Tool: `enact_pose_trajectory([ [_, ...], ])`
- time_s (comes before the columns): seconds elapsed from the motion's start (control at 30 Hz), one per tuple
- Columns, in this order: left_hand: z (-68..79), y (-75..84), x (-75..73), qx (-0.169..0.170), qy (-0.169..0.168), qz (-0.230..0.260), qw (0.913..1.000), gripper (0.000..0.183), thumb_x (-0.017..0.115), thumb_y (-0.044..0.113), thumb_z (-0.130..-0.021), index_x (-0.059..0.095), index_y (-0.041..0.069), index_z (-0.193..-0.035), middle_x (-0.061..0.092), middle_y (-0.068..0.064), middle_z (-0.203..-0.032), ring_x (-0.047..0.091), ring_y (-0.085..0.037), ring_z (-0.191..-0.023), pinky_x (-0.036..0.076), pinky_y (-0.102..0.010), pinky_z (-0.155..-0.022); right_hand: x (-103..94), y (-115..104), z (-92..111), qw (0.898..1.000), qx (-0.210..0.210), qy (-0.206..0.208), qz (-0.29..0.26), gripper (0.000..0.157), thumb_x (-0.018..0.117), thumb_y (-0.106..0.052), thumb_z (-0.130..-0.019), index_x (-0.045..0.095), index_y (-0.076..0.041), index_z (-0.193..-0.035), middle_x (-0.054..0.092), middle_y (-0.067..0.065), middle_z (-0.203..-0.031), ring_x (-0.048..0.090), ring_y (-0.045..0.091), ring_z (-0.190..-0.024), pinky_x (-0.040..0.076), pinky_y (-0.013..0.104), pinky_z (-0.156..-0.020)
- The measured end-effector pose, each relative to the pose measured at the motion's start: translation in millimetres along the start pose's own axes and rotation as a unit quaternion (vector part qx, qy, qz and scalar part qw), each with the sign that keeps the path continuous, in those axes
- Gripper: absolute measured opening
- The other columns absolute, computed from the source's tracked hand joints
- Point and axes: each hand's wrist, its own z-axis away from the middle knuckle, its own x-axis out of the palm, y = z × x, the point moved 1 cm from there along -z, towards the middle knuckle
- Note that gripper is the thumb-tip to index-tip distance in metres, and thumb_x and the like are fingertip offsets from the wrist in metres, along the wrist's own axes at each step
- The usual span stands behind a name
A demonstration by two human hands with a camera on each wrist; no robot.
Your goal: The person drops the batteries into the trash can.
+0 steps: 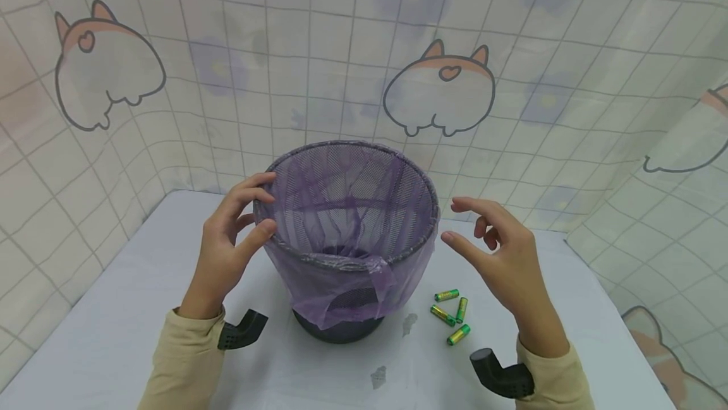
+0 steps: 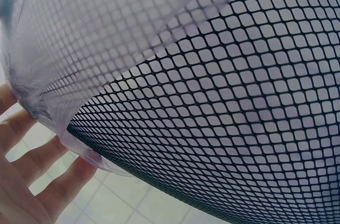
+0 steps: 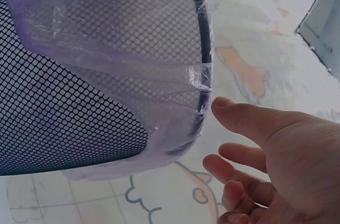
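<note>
A dark mesh wastebasket (image 1: 341,332) stands upright, lined with a thin purple plastic bag (image 1: 398,277) folded over its rim. My left hand (image 1: 230,233) holds the left side of the rim, thumb and fingertips lapping over the bag-covered edge. From below, the left wrist view shows those fingers (image 2: 45,163) against the bag's fold. My right hand (image 1: 500,246) hovers just right of the rim, thumb and index finger spread, holding nothing. In the right wrist view a small gap separates the right thumb (image 3: 249,118) from the rim.
Several green and gold batteries (image 1: 446,315) lie on the white table (image 1: 273,375) to the right of the basket. Two small grey patches (image 1: 378,377) mark the tabletop. A gridded curtain (image 1: 318,50) with cartoon dog prints encloses the back and sides.
</note>
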Motion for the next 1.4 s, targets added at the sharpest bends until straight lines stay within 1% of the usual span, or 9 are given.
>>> enact_pose_trajectory([
  [0.37, 0.4, 0.1, -0.1, -0.003, 0.0, 0.006, 1.0, 0.029, 0.06, 0.002, -0.087, 0.055, -0.002, -0.115, 0.048, -0.003, -0.146, 0.04, -0.02, -0.14, 0.044, -0.024, -0.097, -3.3, 2.2, 5.3, 1.0, 0.004, 0.003, 0.0, 0.047, 0.08, -0.008, -0.076, 0.066, -0.02, -0.12, 0.067, -0.004, -0.105, 0.039, 0.005, -0.072, 0.033, 0.022, -0.061],
  [0.7, -0.4, 2.9, -0.6, -0.005, -0.001, 0.009, 0.9999, 0.03, 0.061, 0.001, -0.087, 0.055, -0.002, -0.116, 0.048, -0.003, -0.146, 0.041, -0.02, -0.14, 0.044, -0.024, -0.096, -5.5, 5.6, 9.8, 1.0, 0.012, 0.006, 0.004, 0.048, 0.08, -0.009, -0.076, 0.067, -0.023, -0.119, 0.066, -0.009, -0.104, 0.04, 0.005, -0.072, 0.032, 0.021, -0.06],
  [0.83, 0.0, 1.8, -0.2, -0.004, 0.0, 0.01, 0.9999, 0.03, 0.06, 0.001, -0.086, 0.055, -0.002, -0.115, 0.048, -0.004, -0.145, 0.041, -0.021, -0.139, 0.044, -0.023, -0.096, -6.4, 7.0, 11.9, 1.0, 0.014, 0.009, 0.003, 0.047, 0.08, -0.009, -0.076, 0.067, -0.023, -0.119, 0.065, -0.012, -0.103, 0.04, 0.004, -0.072, 0.032, 0.021, -0.06],
  [1.0, 0.3, 0.0, 0.2, -0.001, 0.0, 0.011, 0.9999, 0.029, 0.06, 0.001, -0.087, 0.055, -0.003, -0.115, 0.048, -0.007, -0.145, 0.041, -0.021, -0.139, 0.044, -0.023, -0.096, -7.0, 10.6, 14.9, 1.0, 0.017, 0.009, 0.007, 0.045, 0.08, -0.009, -0.076, 0.068, -0.022, -0.118, 0.065, -0.012, -0.101, 0.039, 0.004, -0.071, 0.032, 0.022, -0.06],
  [1.23, 0.4, 1.3, -0.4, -0.009, -0.001, 0.009, 0.9999, 0.03, 0.06, 0.001, -0.086, 0.055, -0.002, -0.116, 0.048, -0.003, -0.146, 0.041, -0.02, -0.139, 0.044, -0.023, -0.097, -7.1, 15.7, 18.0, 1.0, 0.018, 0.001, 0.014, 0.045, 0.08, -0.009, -0.076, 0.067, -0.021, -0.118, 0.064, -0.011, -0.1, 0.039, 0.004, -0.072, 0.033, 0.023, -0.06],
  [1.4, 0.1, 0.7, -0.5, -0.006, -0.001, 0.009, 0.9999, 0.03, 0.06, 0.001, -0.086, 0.055, -0.002, -0.116, 0.048, -0.004, -0.146, 0.041, -0.02, -0.139, 0.044, -0.023, -0.097, -7.5, 17.8, 20.3, 1.0, 0.019, 0.001, 0.011, 0.046, 0.08, -0.009, -0.076, 0.067, -0.023, -0.118, 0.064, -0.013, -0.102, 0.039, 0.004, -0.073, 0.033, 0.022, -0.06],
])
